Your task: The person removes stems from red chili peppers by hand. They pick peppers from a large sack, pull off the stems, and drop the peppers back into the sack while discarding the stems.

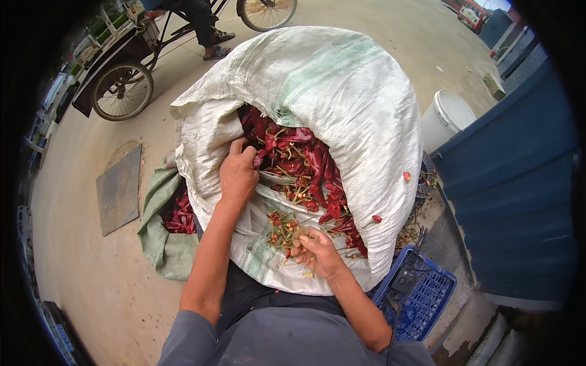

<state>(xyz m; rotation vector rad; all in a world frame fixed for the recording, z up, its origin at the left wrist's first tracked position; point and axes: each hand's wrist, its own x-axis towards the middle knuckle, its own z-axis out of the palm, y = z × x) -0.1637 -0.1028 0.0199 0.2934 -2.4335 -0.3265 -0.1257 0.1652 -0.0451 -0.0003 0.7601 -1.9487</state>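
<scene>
A large white woven sack (354, 85) lies open before me, holding dried red chilies (314, 160). My left hand (239, 168) is at the left of the sack's opening, fingers curled among the chilies; what they grip is partly hidden. Below it, my right hand (312, 251) has thumb and fingers closed on thin chili stems. A small pile of stems with red and yellow bits (279, 229) lies on the fabric just left of that hand.
A green sack (157, 226) of more chilies sits at left, near a flat metal plate (116, 189). A person's leg (201, 27) is on a cargo tricycle (122, 91) at upper left. A white bucket (442, 122), blue metal panel (506, 183) and blue crate (436, 305) stand at right.
</scene>
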